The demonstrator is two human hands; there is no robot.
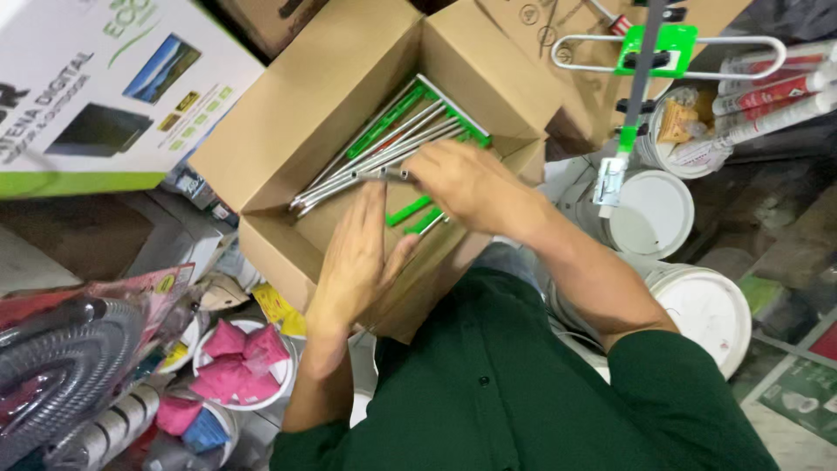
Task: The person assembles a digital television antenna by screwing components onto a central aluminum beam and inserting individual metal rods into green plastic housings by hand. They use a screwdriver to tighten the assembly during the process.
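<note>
An open brown cardboard box (296, 131) rests against my lap. Inside it lies a bundle of thin silver metal rods with green plastic fittings (392, 139). My right hand (466, 183) reaches into the box, its fingers pinched on the end of one silver rod near the box's middle. My left hand (357, 257) lies flat, fingers together and pointing into the box, its palm against the box's near inner wall, just below the rods.
A white and green printed carton (105, 87) stands at the upper left. An antenna of metal rods with a green bracket (649, 48) hangs at the upper right. White buckets (711, 314) sit at right. Pink packets in a white tub (240, 362) and coiled hose (61, 358) lie at lower left.
</note>
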